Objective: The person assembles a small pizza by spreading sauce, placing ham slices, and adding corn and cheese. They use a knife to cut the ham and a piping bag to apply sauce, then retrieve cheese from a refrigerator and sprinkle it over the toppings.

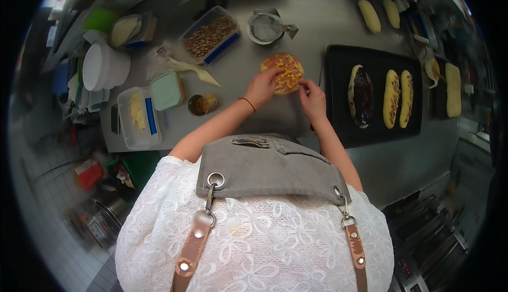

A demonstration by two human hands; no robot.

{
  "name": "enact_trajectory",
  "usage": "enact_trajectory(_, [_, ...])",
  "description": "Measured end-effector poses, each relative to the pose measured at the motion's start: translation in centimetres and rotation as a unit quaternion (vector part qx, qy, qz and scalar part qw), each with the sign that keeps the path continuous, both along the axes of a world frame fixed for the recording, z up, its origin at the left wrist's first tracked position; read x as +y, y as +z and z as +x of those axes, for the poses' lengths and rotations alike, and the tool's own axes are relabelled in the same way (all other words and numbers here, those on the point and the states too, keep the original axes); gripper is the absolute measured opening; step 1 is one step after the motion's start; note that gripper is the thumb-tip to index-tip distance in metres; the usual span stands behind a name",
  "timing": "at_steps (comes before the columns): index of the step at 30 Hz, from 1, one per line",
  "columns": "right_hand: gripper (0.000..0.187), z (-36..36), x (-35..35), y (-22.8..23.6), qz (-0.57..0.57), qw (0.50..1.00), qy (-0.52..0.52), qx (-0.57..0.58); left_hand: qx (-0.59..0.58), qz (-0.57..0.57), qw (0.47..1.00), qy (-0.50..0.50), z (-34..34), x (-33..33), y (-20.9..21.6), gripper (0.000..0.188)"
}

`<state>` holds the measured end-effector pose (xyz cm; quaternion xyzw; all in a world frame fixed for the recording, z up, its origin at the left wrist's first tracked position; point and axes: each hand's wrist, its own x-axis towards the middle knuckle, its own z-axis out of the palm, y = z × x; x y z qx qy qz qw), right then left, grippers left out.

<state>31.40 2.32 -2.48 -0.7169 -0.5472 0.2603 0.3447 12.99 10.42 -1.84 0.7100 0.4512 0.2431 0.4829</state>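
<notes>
White and round, a tub (pixel 106 68) is standing well apart at 9 o'clock from the topped dough round (pixel 290 75). Between 8 and 9, a clear container (pixel 144 139) is holding yellow shreds, with a green-lidded box (pixel 166 90) sitting just beside it. A piping bag (pixel 196 70) is lying at 9 o'clock, an open tin (pixel 212 101) is standing at 8, and a blue-edged container (pixel 222 48) is holding brown bits at 10. At 11, a metal bowl (pixel 254 35) is sitting.

The left hand (pixel 266 80) is reaching over the dough's left side, fingers bent; whether they are gripping anything, I cannot tell. The dough itself is lying flat on the counter (pixel 286 117), yellow pieces and pale lines covering its top. Between 4 and 5 o'clock, the right hand (pixel 312 100) is holding its fingers bent near the dough's edge; I cannot tell its grip either. Between 3 and 4, a black tray (pixel 338 106) is carrying three long breads (pixel 391 99).
</notes>
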Motion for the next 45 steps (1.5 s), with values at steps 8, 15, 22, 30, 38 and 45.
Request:
enact_trajectory(8, [0.029,-1.4,1.0,-0.5,0.04,0.997,0.039,-0.058,0.091,-0.001,0.996,0.002,1.1,0.7,-0.3,0.041])
enact_trajectory(15, [0.032,-2.4,2.1,2.0,-0.099,0.989,0.095,0.046,0.221,0.193,0.956,-0.027,-2.6,-2.5,2.8,0.05])
enact_trajectory(22, [0.022,-8.0,3.5,5.9,-0.02,0.969,0.186,-0.16,0.022,0.106,0.992,0.069,-14.1,-3.0,6.2,0.046])
enact_trajectory(30, [0.004,-23.3,2.4,17.0,0.167,0.93,0.205,-0.254,0.062,0.06,0.902,0.423,-43.3,-7.9,4.2,0.027])
enact_trajectory(38, [0.01,-41.2,2.3,16.3,0.095,0.928,0.288,-0.215,0.275,0.09,0.877,0.384,-60.7,-8.7,-1.2,0.043])
enact_trajectory(45, [0.031,-44.7,2.3,17.5,0.056,0.933,0.314,-0.168,0.198,0.103,0.908,0.354,-64.7,-6.9,-5.6,0.049])
